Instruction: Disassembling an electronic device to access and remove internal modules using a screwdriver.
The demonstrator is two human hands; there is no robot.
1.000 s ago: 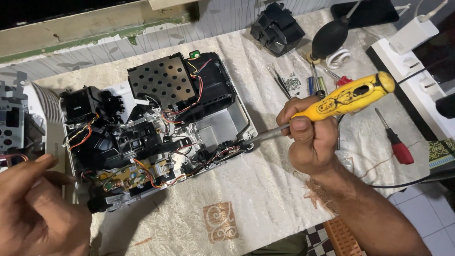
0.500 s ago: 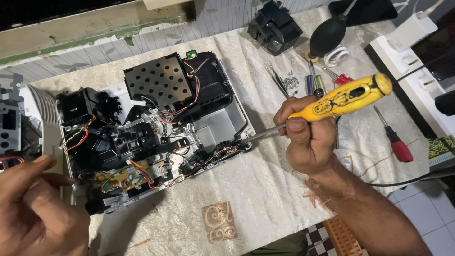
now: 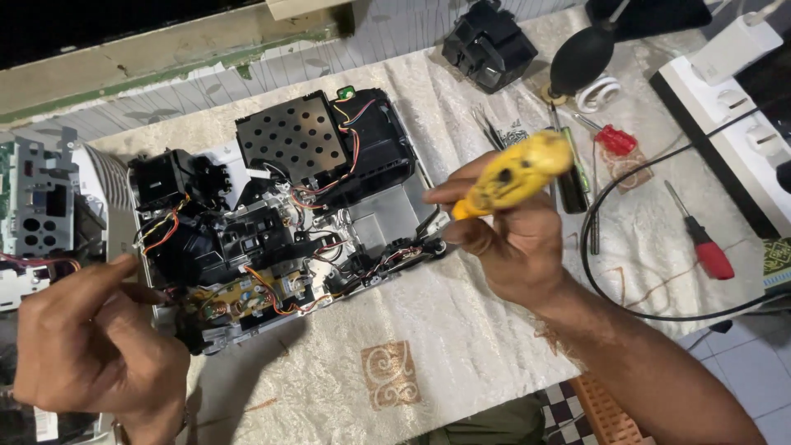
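Note:
An opened electronic device (image 3: pixel 280 222) lies on a cream patterned cloth (image 3: pixel 461 346), its black perforated plate, coloured wires and circuit board exposed. My right hand (image 3: pixel 511 231) grips a yellow-handled screwdriver (image 3: pixel 515 175), handle tilted up toward me, its tip down at the device's right front corner. My left hand (image 3: pixel 95 338) rests at the device's left front edge, fingers curled and pinched against the frame; whether it holds something small I cannot tell.
A red-handled screwdriver (image 3: pixel 700 239), a smaller red tool (image 3: pixel 614 138), a black air-blower bulb (image 3: pixel 581 58), a black block-shaped part (image 3: pixel 490 41) and a white power strip (image 3: pixel 725 107) lie right and behind. A grey metal chassis (image 3: pixel 37 198) sits left. A black cable (image 3: pixel 626 247) loops nearby.
The screwdriver handle has swung from lying sideways to standing up toward me, with my right hand turned over it. My left hand has stayed at the device's left edge.

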